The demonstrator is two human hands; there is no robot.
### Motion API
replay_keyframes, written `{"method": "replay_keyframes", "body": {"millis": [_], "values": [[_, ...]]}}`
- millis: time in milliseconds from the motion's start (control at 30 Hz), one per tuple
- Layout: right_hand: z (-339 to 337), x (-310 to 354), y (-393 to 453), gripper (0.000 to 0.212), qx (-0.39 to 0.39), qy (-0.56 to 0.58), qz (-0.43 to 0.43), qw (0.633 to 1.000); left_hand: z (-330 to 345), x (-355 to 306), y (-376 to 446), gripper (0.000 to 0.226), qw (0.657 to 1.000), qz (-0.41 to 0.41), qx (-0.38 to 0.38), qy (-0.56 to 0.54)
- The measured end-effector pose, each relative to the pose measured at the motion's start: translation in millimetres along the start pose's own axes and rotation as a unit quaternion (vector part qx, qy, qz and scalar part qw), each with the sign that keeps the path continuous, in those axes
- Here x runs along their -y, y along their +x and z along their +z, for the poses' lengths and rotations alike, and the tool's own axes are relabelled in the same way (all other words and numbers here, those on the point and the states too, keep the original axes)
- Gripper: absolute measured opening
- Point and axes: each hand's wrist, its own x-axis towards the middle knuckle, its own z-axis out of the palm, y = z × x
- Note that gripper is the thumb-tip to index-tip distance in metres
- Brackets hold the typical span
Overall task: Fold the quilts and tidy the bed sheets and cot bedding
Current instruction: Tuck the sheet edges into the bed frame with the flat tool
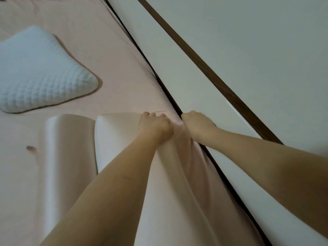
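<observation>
White pillow: a quilted white pillow [35, 71] lies at far left on the bed, well apart from both hands.
Bed sheet: a pale pink bed sheet [92, 47] covers the mattress from far left to the right edge of the bed, with a small dark mark near left.
Pink pillows: two smooth pink pillows [71, 148] lie side by side at near centre, running from near to far.
Left hand: the left hand [155, 124] rests on the far right corner of the right-hand pink pillow, fingers curled down over bunched fabric, gripping it.
Right hand: the right hand [197, 126] sits just beside the left, at the bed's right edge, fingers curled; they seem to pinch the sheet's edge at the dark gap.
Panel: a glossy white panel [186, 68] with a dark wooden strip [204, 68] runs along the right.
</observation>
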Motion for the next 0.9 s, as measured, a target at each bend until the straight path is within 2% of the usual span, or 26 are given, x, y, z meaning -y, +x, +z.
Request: {"method": "replay_keyframes", "body": {"millis": [100, 167, 233, 300, 367, 433, 467, 533, 700, 833, 900], "values": [[20.3, 10.7, 12.4, 0.034, 0.02, 0.0, 0.022, 1.0, 6.9, 2.3, -4.0, 0.047, 0.999, 0.017, -0.018, 0.021], [18.3, 5.1, 5.9, 0.028, 0.028, 0.014, 0.026, 0.999, 10.8, 0.0, -6.5, 0.046, 0.999, 0.013, -0.032, 0.032], [4.1, -7.9, -14.1, 0.015, -0.006, 0.037, 0.018, 0.999, 16.5, -7.7, -15.2, 0.046, 0.998, 0.009, -0.052, 0.032], [-2.3, -19.8, -40.8, 0.03, -0.038, 0.073, 0.017, 0.996, 19.3, -16.1, -25.5, 0.047, 0.998, 0.014, -0.057, 0.025], [5.1, -23.3, -74.2, 0.028, 0.016, 0.058, 0.03, 0.998, 21.3, -30.6, -38.2, 0.051, 0.998, 0.033, -0.043, 0.023], [30.0, -19.2, -102.2, 0.024, 0.124, 0.003, 0.043, 0.991, 23.1, -46.9, -56.3, 0.055, 0.998, 0.056, -0.02, 0.024], [43.1, -18.0, -115.7, 0.029, 0.157, -0.016, 0.052, 0.986, 24.7, -55.1, -66.2, 0.056, 0.997, 0.065, -0.006, 0.03], [51.8, -20.3, -137.1, 0.031, 0.143, -0.014, 0.075, 0.987, 27.4, -62.9, -79.1, 0.057, 0.995, 0.084, 0.011, 0.051], [46.8, -35.7, -223.8, 0.021, 0.011, 0.035, 0.073, 0.997, 36.8, -88.8, -124.5, 0.057, 0.985, 0.154, 0.068, 0.045], [54.9, -39.5, -283.8, 0.013, -0.005, 0.064, 0.124, 0.99, 47.1, -131.7, -171.4, 0.06, 0.965, 0.212, 0.136, 0.074], [56.8, -48.5, -325.8, 0.008, 0.067, 0.042, 0.181, 0.98, 44.8, -155.6, -198.1, 0.053, 0.951, 0.242, 0.18, 0.06]]}}
